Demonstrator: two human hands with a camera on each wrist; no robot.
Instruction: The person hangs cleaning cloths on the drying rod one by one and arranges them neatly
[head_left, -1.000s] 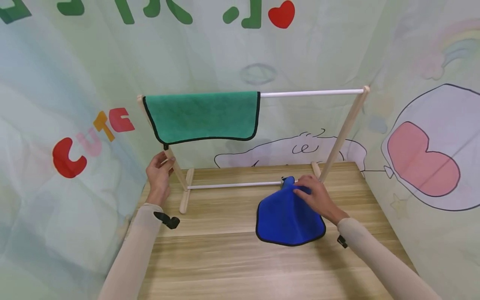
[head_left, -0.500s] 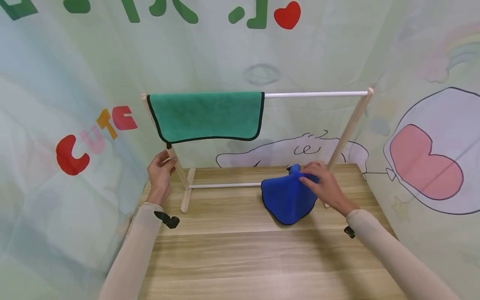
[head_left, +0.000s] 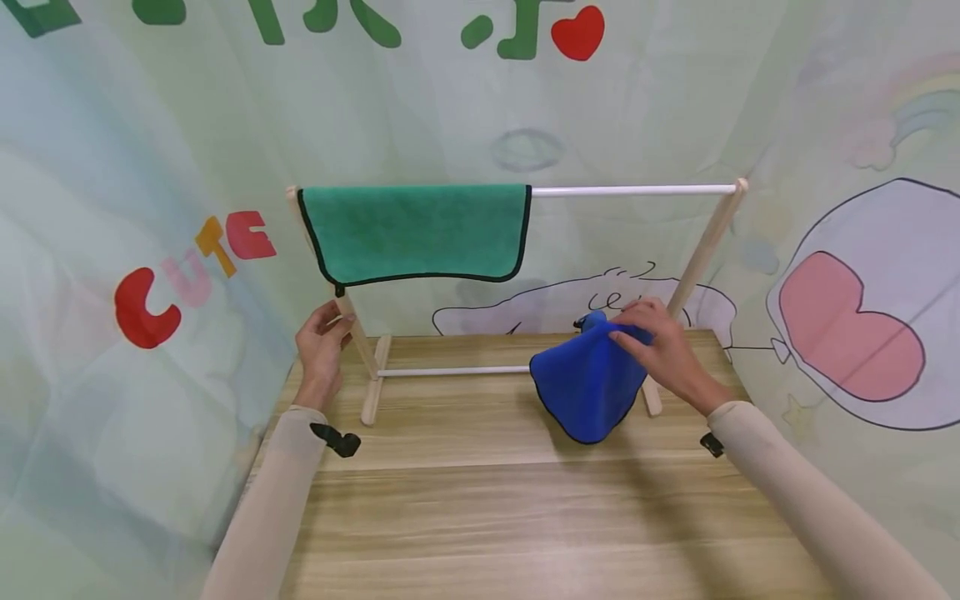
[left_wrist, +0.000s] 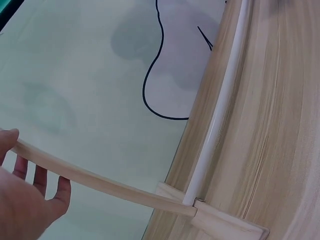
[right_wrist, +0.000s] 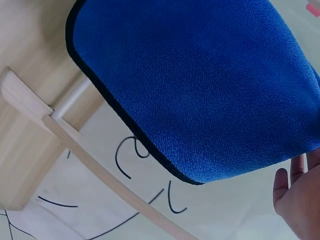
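My left hand (head_left: 321, 348) holds the left wooden post (head_left: 362, 346) of a drying rack, below the green towel. In the left wrist view, thumb and fingers lie on either side of that post (left_wrist: 105, 183). My right hand (head_left: 666, 350) pinches a blue towel (head_left: 588, 392) with black edging by a gathered part, and the rest hangs down in front of the rack's right side. The right wrist view is largely filled by the blue cloth (right_wrist: 200, 85). A green towel (head_left: 420, 233), also black-edged, is draped over the left half of the white top bar (head_left: 630, 192).
The rack's right post (head_left: 707, 246) stands just behind my right hand. A thin white lower bar (head_left: 457, 370) joins the feet near the back of the wooden table (head_left: 480, 517). Printed cloth walls (head_left: 645, 100) stand close behind and at both sides.
My right hand has lifted the blue towel up and slightly right, so its lower edge hangs higher. My left hand stays on the post. The head view has shifted slightly.
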